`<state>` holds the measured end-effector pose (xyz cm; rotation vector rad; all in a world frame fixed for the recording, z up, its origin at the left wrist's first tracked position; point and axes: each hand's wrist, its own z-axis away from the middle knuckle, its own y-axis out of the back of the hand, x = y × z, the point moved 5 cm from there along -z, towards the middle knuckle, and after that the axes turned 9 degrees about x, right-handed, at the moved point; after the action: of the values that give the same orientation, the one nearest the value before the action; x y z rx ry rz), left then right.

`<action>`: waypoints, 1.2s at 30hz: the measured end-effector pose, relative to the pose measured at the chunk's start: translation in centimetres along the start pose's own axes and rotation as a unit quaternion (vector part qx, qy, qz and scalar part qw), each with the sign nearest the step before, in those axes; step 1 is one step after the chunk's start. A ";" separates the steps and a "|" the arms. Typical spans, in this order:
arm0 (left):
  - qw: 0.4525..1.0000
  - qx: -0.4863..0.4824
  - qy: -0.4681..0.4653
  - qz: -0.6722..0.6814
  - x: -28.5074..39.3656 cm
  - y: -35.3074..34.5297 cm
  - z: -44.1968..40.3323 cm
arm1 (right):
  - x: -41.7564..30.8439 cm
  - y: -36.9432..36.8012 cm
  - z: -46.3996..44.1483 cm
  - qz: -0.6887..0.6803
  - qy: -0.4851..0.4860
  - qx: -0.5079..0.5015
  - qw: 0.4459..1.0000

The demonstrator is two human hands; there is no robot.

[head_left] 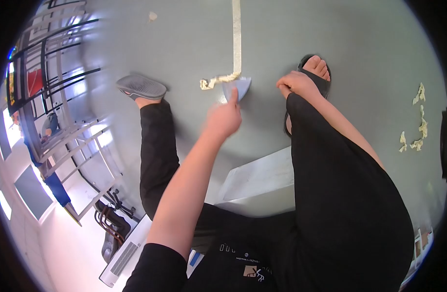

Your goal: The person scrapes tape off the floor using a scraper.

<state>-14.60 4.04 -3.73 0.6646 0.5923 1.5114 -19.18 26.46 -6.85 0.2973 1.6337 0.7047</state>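
My left hand (pixel 224 118) is closed on a scraper, its index finger stretched along the pale blue-grey blade (pixel 242 88). The handle is hidden in my palm. The blade's edge meets the lower end of a straight cream strip (pixel 237 39) on the grey floor. Crumpled cream material (pixel 218 80) is bunched at that end and trails left. My right hand (pixel 299 83) is beside my bent right knee, near the sandal (pixel 325 80), with its fingers curled together and no tool visible.
Crumpled cream scraps (pixel 423 121) lie on the floor at the right, and a small pale piece (pixel 152 16) at the upper left. A grey-white box-like object (pixel 257 177) is between my legs. My other sandal (pixel 141 87) is left of the strip. Metal frames (pixel 53 78) stand at far left.
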 end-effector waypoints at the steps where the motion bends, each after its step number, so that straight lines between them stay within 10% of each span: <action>1: 1.000 0.001 -0.001 -0.002 0.4 -0.4 1.3 | 0.1 0.0 -0.1 -0.006 -0.005 -0.002 1.000; 6: 0.989 -0.111 0.065 0.073 1.5 -2.4 5.1 | 0.6 0.0 0.4 -0.032 0.039 0.013 0.999; 9: 0.998 0.021 0.048 0.045 -0.2 -0.9 -0.1 | -0.4 0.6 0.1 0.034 0.012 0.008 0.999; 15: 0.999 -0.009 0.023 0.045 -0.2 -1.1 0.8 | -0.5 0.7 -0.2 0.025 -0.021 0.004 0.999; 19: 0.983 -0.139 0.081 0.085 2.0 -3.0 5.7 | 0.7 -0.3 0.4 -0.034 0.002 -0.018 0.999; 23: 0.998 0.011 0.025 0.055 1.0 -1.1 1.0 | 0.2 -0.1 0.2 -0.036 0.003 -0.022 0.999; 36: 0.996 -0.062 0.029 0.053 1.5 -2.1 1.9 | 0.4 -0.3 0.3 -0.033 0.012 -0.015 0.999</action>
<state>-11.78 5.60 -3.86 0.5652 0.5089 1.6573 -18.92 26.57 -7.39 0.2131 1.6474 0.6846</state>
